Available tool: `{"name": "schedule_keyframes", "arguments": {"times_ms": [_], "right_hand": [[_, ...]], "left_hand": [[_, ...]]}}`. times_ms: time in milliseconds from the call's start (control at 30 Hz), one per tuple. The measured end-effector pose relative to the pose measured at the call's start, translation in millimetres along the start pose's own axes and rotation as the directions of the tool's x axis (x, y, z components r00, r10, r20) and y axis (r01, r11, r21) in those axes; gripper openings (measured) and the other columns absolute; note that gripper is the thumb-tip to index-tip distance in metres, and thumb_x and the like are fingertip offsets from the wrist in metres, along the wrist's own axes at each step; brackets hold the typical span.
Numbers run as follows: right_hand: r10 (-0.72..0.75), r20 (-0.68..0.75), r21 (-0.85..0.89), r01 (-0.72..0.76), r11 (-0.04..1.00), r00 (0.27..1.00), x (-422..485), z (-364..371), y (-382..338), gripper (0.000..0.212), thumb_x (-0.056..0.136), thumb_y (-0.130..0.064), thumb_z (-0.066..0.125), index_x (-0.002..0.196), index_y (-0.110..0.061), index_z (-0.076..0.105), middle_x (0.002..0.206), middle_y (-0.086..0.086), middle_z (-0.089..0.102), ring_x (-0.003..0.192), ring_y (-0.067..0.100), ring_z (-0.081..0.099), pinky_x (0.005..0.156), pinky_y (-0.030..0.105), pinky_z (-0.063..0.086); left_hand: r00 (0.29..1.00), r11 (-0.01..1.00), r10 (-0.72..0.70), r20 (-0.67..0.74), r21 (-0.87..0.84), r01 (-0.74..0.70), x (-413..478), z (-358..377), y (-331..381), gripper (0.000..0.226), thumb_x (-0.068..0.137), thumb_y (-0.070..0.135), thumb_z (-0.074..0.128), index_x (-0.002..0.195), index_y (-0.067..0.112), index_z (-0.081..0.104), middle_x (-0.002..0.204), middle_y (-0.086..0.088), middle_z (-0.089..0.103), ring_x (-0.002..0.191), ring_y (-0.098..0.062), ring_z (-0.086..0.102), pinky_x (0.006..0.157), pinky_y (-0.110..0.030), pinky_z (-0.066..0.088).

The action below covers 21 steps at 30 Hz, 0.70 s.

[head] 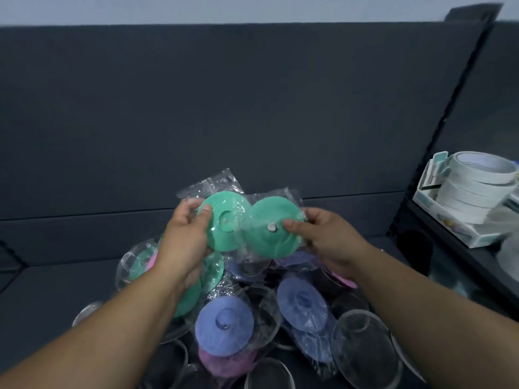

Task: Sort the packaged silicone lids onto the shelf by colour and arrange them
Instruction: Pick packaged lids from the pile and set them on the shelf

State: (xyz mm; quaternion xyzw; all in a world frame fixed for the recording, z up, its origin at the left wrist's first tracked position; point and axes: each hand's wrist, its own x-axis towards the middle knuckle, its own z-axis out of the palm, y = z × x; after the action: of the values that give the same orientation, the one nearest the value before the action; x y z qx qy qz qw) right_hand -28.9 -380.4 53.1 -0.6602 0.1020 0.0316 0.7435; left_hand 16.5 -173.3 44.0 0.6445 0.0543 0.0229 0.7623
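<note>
My left hand point(185, 234) grips a green silicone lid point(224, 217) in a clear plastic bag. Another bagged green lid point(269, 237), with a small white knob at its middle, is held in my right hand point(325, 234). The two lids overlap slightly above a heap of bagged lids on the dark shelf point(84, 242). In the heap lie blue lids point(224, 324) point(303, 303), a pink lid point(224, 363), more green lids point(191, 299) and clear ones point(365, 349).
A dark back panel point(224, 108) rises behind the shelf. On the right, past a black divider point(438, 141), a white box point(460, 228) holds stacked rolls of white tape point(477, 186).
</note>
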Motion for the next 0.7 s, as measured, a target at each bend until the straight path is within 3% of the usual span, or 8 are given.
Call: {"name": "schedule_keyframes", "arguments": {"times_ms": [100,167,300,467,600,700], "right_hand": [[0.022,-0.048,-0.002,-0.023,1.0,0.999,3,6,13,0.023,0.083,-0.01,0.07,0.103,0.001,0.065,0.095,0.017,0.073,0.083,0.031,0.072,0.069,0.042,0.06],[0.049,-0.055,0.028,-0.048,0.998,0.997,6,10,20,0.024,0.083,-0.01,0.07,0.104,0.001,0.064,0.097,0.018,0.073,0.085,0.032,0.071,0.065,0.039,0.061],[0.082,0.034,0.102,-0.085,0.991,0.996,13,28,31,0.02,0.084,-0.009,0.069,0.102,-0.002,0.065,0.097,0.016,0.073,0.08,0.026,0.071,0.068,0.036,0.06],[0.055,0.112,0.086,-0.065,0.994,0.992,19,49,36,0.008,0.087,-0.009,0.066,0.094,-0.008,0.067,0.09,0.011,0.073,0.074,0.022,0.069,0.066,0.035,0.059],[-0.031,0.055,-0.164,0.039,0.986,0.998,27,64,38,0.016,0.084,-0.013,0.071,0.099,-0.009,0.067,0.088,0.008,0.072,0.073,0.016,0.065,0.072,0.036,0.055],[-0.212,-0.041,-0.539,0.157,0.828,0.976,44,67,36,0.037,0.081,-0.02,0.074,0.115,-0.01,0.063,0.105,0.003,0.068,0.091,0.013,0.063,0.087,0.028,0.05]], "left_hand": [[0.991,0.99,-0.089,0.1,-0.104,0.099,-12,2,-3,0.009,0.096,0.027,0.054,0.1,0.026,0.062,0.092,-0.004,0.072,0.072,-0.017,0.065,0.072,-0.039,0.052],[0.986,0.985,-0.09,0.143,-0.135,0.11,-16,-3,-8,0.025,0.088,0.02,0.062,0.114,0.02,0.059,0.098,-0.008,0.073,0.079,-0.022,0.069,0.077,-0.042,0.055],[0.991,0.991,-0.065,0.115,-0.108,0.077,-24,-15,-11,0.049,0.081,-0.002,0.067,0.124,0.018,0.054,0.105,-0.011,0.071,0.084,-0.025,0.07,0.063,-0.033,0.057],[0.99,0.994,-0.072,0.12,-0.071,0.08,-24,-34,-13,0.041,0.085,-0.004,0.063,0.114,0.024,0.056,0.101,-0.009,0.071,0.076,-0.025,0.072,0.054,-0.033,0.057],[0.999,0.999,-0.032,0.012,0.008,0.032,-18,-53,-15,0.048,0.082,-0.001,0.068,0.119,0.026,0.055,0.1,-0.007,0.071,0.082,-0.029,0.07,0.059,-0.039,0.059],[0.993,0.993,0.027,-0.114,0.116,-0.013,-9,-73,-15,0.043,0.077,0.012,0.077,0.106,0.038,0.059,0.097,-0.002,0.072,0.083,-0.028,0.07,0.068,-0.045,0.058]]}}
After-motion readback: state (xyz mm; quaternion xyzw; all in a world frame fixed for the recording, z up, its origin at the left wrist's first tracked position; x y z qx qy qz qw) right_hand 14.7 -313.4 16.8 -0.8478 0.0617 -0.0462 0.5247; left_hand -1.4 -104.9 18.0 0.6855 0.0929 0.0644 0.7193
